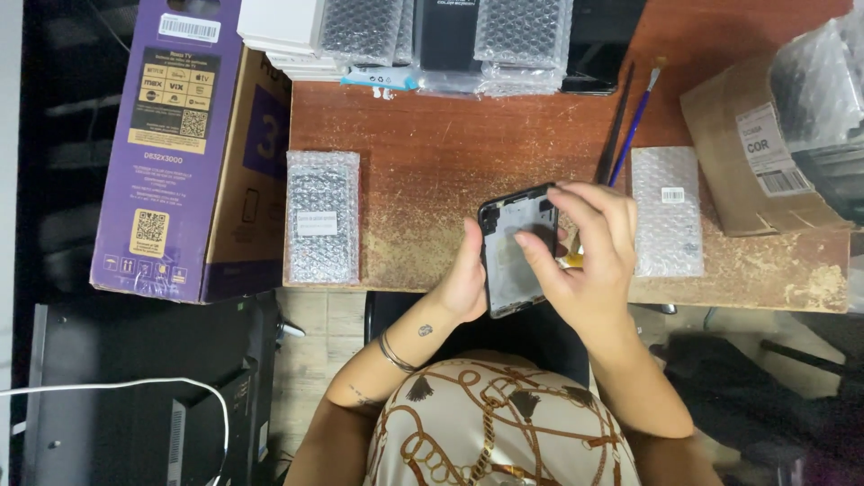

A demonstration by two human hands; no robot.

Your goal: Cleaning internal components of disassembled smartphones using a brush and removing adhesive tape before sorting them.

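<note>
I hold a black phone frame (pixel 509 270) with its back open over the front edge of a worn reddish wooden desk (pixel 432 153). My left hand (pixel 465 279) grips its left side from below. My right hand (pixel 585 252) lies over its right side, with the fingertips pressing on the grey inner surface. A small yellow piece shows between my right fingers, too small to identify.
Bubble-wrapped flat packs lie left (pixel 322 216) and right (pixel 667 211) of the phone. Several more stack at the desk's back (pixel 522 40). A blue-handled brush (pixel 636 121) and dark tweezers (pixel 615 126) lie behind my right hand. A purple carton (pixel 180 144) stands left, a cardboard box (pixel 756 153) right.
</note>
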